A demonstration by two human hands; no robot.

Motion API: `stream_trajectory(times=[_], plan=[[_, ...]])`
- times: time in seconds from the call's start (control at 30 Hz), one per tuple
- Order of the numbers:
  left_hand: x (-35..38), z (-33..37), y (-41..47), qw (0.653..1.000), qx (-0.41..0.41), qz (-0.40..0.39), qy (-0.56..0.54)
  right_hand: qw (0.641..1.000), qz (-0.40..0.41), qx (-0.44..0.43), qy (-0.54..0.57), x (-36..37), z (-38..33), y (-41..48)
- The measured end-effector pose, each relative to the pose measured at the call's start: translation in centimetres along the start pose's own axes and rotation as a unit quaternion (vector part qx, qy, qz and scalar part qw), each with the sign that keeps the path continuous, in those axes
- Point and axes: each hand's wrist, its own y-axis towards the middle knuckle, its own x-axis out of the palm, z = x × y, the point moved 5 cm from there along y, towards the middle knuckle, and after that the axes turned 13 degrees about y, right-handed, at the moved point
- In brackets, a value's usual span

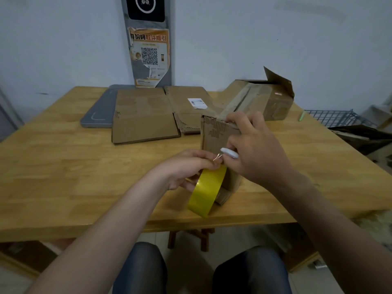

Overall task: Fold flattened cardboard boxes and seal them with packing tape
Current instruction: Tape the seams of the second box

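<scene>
Two hands are working over the wooden surface point(63, 166). Flattened cardboard point(146, 115) is lying back left. Left hand point(186, 168) is gripping the yellow tape roll point(206, 189), fingers curled round it, just beside the upright box point(216, 134) standing near the front edge. Right hand point(254, 149) is pinching a small white tool point(230, 153) against that box, fingers closed on it.

My left hand point(191, 164) and right hand point(254, 149) are both bare. So are my 2 forearms, the left forearm point(118, 221) and the right forearm point(318, 213), uncovered all the way to the near edge of view. On my 2 legs I wear dark blue-grey trousers point(140, 270), smooth cloth with a faint sheen over each knee.
</scene>
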Motion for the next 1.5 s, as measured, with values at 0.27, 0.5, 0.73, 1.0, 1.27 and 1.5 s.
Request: stream_trajectory(times=[0.27, 0.5, 0.73, 1.0, 1.27, 1.5], plan=[[-0.5, -0.2, -0.6, 1.0, -0.012, 0.017, 0.018, 0.994, -0.052, -0.003, 0.098, -1.2, 0.3, 0.0], [-0.8, -0.9, -2.1, 0.998, -0.049, 0.035, 0.008, 0.984, -0.108, 0.003, 0.141, -2.1, 0.2, -0.7], [-2.5, -0.7, -4.0, 0.985, -0.081, 0.137, -0.065, 0.976, -0.069, 0.046, 0.202, -2.0, 1.0, -1.0], [-6.6, 6.0, -2.5, 0.92, 0.073, 0.377, 0.072, 0.962, -0.016, 0.004, 0.271, -1.8, 1.5, -1.2], [-6.7, 8.8, 0.9, 0.926, 0.064, 0.36, 0.089, 0.903, 0.097, 0.072, 0.413, -4.6, 3.8, -2.3], [-6.1, 9.5, 1.5, 0.918, 0.079, 0.372, 0.116, 0.904, 0.096, 0.385, 0.159, -0.6, 12.0, -6.8]])
